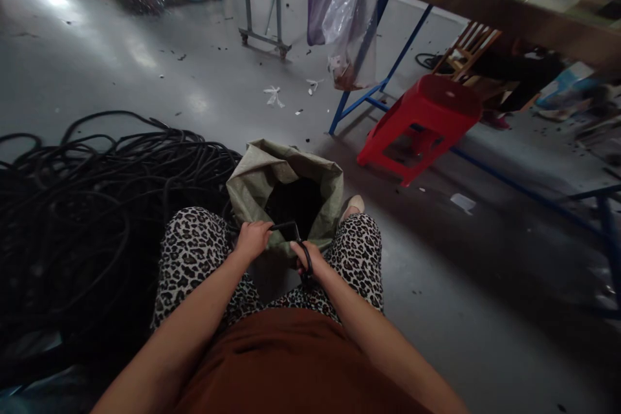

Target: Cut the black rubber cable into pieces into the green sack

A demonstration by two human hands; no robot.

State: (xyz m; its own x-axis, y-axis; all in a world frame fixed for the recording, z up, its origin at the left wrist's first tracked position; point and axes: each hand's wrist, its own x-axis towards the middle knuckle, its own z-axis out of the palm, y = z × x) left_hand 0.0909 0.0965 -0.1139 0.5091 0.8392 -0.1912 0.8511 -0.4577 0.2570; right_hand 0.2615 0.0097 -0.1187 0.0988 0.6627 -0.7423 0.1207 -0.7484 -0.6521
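Big heap of black cable (82,207) fills the floor on the left, just beside the person's knee. Between the knees stands an open green sack (272,178), rim folded over, dark stuff inside; can't tell what. Left hand (253,237) sits at the sack's near rim, fingers curled shut on a short cable piece (287,228) that runs across to the right hand (306,257). Right hand's fingers are closed on the same piece, w/ a loop of it around the hand. Both forearms reach fwd and down, wrists close together. Further right: red stool (422,123) under a table (485,3), plastic bag (347,19) hanging off its edge.
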